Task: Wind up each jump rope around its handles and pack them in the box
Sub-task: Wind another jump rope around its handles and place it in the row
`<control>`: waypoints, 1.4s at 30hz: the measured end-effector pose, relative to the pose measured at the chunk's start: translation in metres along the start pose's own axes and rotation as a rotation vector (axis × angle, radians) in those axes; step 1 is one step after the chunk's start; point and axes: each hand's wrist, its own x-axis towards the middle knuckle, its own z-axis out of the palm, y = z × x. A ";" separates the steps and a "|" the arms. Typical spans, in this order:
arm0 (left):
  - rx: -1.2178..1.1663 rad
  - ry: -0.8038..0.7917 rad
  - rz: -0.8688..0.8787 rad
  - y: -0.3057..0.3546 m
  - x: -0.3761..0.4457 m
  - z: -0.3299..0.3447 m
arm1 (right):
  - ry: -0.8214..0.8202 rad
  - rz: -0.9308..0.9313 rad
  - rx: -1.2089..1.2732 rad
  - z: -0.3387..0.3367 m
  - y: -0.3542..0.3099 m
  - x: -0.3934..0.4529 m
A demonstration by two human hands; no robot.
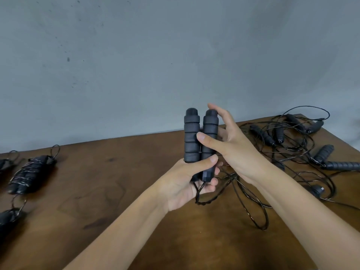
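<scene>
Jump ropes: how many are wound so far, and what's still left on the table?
Done: one wound bundle lies at left, with parts of two more at the frame edge. In hand: the left hand grips two handles upright together, the right hand steadying them; their cord hangs unwound. Left: a loose tangle at right. No box is visible.

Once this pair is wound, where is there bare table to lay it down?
Bare wood runs between the wound bundles at the left edge and the left hand, from the wall down to the near edge. Right of the right hand it is crowded: the loose rope tangle covers that side, and its loops reach toward the near edge.
</scene>
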 end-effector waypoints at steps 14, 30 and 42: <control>0.092 0.003 0.006 0.020 -0.021 -0.043 | -0.666 0.204 -0.101 0.028 0.047 -0.031; 0.281 0.145 -0.167 0.041 -0.034 -0.075 | -0.467 0.005 -0.980 -0.030 0.030 0.001; 0.435 0.132 -0.274 0.025 -0.008 -0.062 | -0.231 -0.392 -1.322 -0.011 0.010 0.007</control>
